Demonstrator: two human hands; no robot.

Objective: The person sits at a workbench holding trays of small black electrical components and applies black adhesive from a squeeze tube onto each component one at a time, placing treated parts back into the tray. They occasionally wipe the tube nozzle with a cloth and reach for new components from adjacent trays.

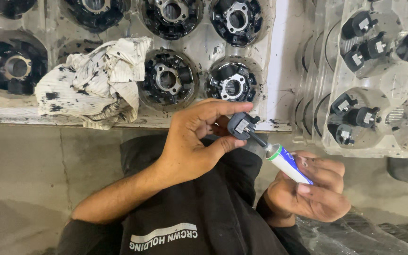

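Note:
My left hand (pixel 195 137) pinches a small black part with a metal insert (pixel 241 124) between thumb and fingers, just below the table edge. My right hand (pixel 313 191) grips a white and blue tube (pixel 288 164) whose dark nozzle touches the underside of that small part. Both hands hover over my dark shirt.
A clear moulded tray (pixel 204 47) on the table holds several round black assemblies (pixel 168 79). A stained white rag (pixel 95 82) lies over its left part. To the right, a stack of clear trays (pixel 378 85) carries several small black parts (pixel 362 115). Concrete floor lies below.

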